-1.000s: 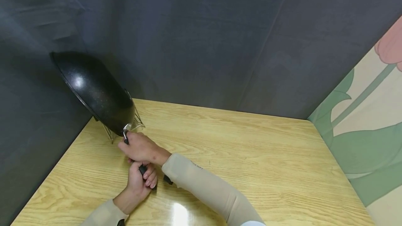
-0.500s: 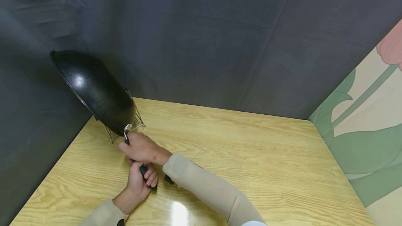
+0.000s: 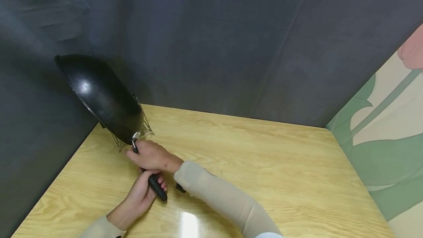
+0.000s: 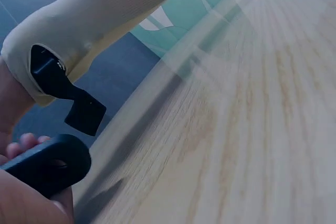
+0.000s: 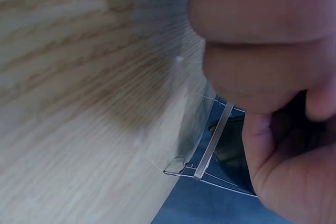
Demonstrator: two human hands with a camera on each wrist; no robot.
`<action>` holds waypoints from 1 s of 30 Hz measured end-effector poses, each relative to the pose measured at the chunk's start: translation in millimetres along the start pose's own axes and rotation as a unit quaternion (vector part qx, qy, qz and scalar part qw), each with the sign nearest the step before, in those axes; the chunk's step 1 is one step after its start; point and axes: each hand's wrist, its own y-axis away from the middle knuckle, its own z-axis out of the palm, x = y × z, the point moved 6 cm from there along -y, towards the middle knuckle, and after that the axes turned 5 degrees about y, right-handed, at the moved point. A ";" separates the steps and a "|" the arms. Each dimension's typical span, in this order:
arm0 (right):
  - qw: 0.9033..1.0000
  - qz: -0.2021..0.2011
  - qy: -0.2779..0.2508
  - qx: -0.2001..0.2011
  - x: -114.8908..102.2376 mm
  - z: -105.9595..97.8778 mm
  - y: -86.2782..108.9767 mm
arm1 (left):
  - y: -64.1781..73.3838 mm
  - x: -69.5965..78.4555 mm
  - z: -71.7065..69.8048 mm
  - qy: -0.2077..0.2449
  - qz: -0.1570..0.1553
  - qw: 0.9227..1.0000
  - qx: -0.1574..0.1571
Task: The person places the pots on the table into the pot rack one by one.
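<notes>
A black wok (image 3: 102,94) stands tilted on its side at the left back, its rounded underside facing me. Its lower part sits in a wire rack (image 3: 147,124). My right hand (image 3: 150,156) grips the wok's handle close to the metal bracket (image 3: 135,137); in the right wrist view its curled fingers (image 5: 262,14) fill the upper right. Below it, my left hand (image 3: 142,192) holds the handle's end (image 3: 158,188) loosely, fingertips showing on the far side. The left wrist view has the rounded handle end (image 4: 58,163) lying across that hand.
A light wood-grain table (image 3: 251,172) lies under everything. Dark cloth (image 3: 211,47) hangs behind and at the left, and a flower-patterned panel (image 3: 390,150) borders the right. A black wrist mount (image 4: 86,114) sticks out from the right sleeve (image 4: 94,19).
My left hand has loosened and turned, its fingers lying less over the handle, so more of the black handle shows. The right hand and the wok have hardly moved.
</notes>
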 end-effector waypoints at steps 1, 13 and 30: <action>1.000 0.000 -0.003 -0.003 0.0 1.1 0.1 | 2.2 1.6 -1.5 -0.010 -0.001 1.000 0.010; 1.000 0.000 -0.017 -0.007 5.3 1.3 -1.3 | 18.1 20.2 -2.4 -0.073 0.009 0.997 0.029; 0.999 -0.008 0.036 0.010 8.1 1.8 0.8 | 25.6 31.7 -6.8 -0.085 0.044 0.995 0.025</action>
